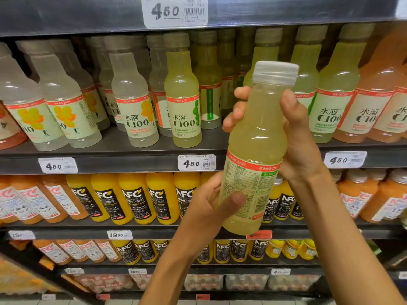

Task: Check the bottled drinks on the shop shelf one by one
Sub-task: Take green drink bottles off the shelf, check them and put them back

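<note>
Pale yellow-green drink bottle (255, 137) held up in front of the shelving, clear of the shelf, tilted slightly with its white cap (275, 72) leaning to the right. Back label faces the camera: small print, barcode, red band at the top edge.

Right hand (293, 137) grips the upper body just under the neck; thumb on the right side, fingers curled round the far left side, fingertips showing past the bottle. Left hand (211, 203) grips the lower half, thumb lying across the label front, fingers wrapped behind. Both hands clamped on the same bottle, one above the other.

Behind it, the shelf (136, 159) at bottle height carries upright C100 bottles (182, 95): clear ones at left, yellow-green in the middle and right, orange-pink at far right. A gap in the front row lies just left of the held bottle. Price tags (196, 163) on the shelf edge read 4.50.

Next shelf down: orange NFC juice bottles (134, 199) with black labels, paler orange bottles either side.
</note>
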